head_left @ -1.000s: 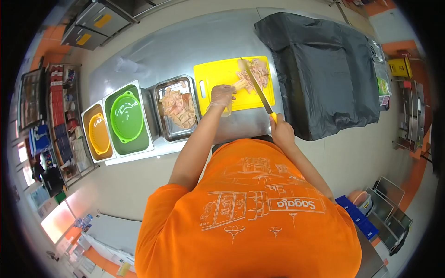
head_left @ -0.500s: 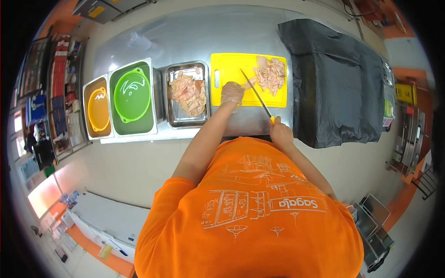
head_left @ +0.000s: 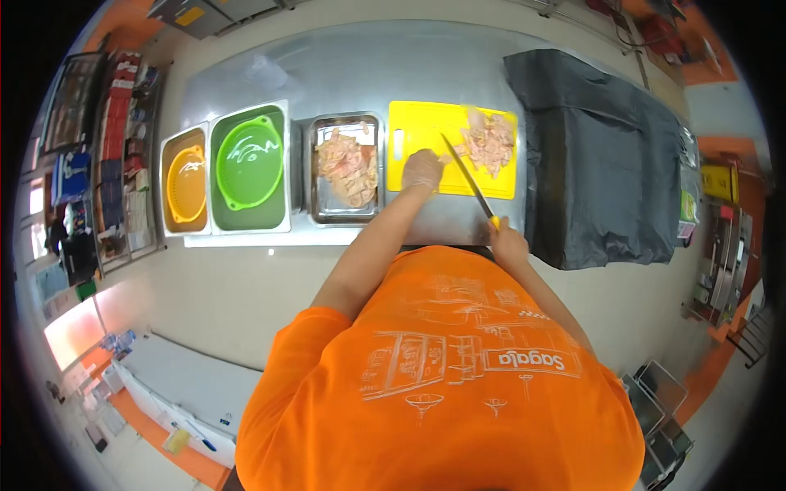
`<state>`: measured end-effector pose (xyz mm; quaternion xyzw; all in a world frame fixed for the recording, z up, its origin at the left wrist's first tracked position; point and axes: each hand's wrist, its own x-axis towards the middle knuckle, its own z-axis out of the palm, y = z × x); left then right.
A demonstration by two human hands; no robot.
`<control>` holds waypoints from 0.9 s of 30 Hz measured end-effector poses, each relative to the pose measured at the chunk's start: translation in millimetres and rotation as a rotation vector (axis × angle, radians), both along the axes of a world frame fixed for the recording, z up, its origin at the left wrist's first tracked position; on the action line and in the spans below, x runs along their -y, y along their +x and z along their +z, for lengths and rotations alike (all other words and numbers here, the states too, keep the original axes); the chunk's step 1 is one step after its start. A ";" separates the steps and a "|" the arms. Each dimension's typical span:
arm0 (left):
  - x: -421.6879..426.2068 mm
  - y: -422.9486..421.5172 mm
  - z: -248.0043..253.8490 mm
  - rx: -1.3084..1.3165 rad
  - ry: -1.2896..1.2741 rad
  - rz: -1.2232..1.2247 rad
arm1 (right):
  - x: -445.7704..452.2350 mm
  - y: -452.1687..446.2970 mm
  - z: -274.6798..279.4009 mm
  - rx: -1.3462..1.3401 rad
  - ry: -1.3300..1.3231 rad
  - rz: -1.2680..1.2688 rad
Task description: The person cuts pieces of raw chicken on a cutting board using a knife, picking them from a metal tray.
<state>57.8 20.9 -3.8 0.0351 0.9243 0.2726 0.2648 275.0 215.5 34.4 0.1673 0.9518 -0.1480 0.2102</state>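
My left hand (head_left: 422, 170), in a clear thin glove, rests on the yellow cutting board (head_left: 409, 123). Its fingers are bent closed around a small piece of raw chicken (head_left: 445, 158), most of it hidden by the hand. In my bare right hand (head_left: 508, 243) is the yellow handle of a long knife (head_left: 467, 174). The blade slants across the board just right of my left fingers, tip pointing away from me. Beyond the blade lies a pile of cut chicken pieces (head_left: 490, 146). Left of the board, a steel tray (head_left: 322, 211) holds larger raw chicken pieces (head_left: 347, 170).
Farther left stand two steel pans, with a green basket (head_left: 282, 164) and an orange basket (head_left: 188, 184) inside. Black plastic sheeting (head_left: 606, 164) covers something right of the board. The steel table (head_left: 360, 65) extends behind everything.
The whole view has shifted, moving the table slightly right and down in the picture. The chicken strip between my left hand and the pile shows less now. Both hands keep their grips.
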 end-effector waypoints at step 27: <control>208.3 10.4 5.8 -0.460 -0.109 -0.001 | 35.8 -15.0 -0.1 -0.051 0.017 -0.164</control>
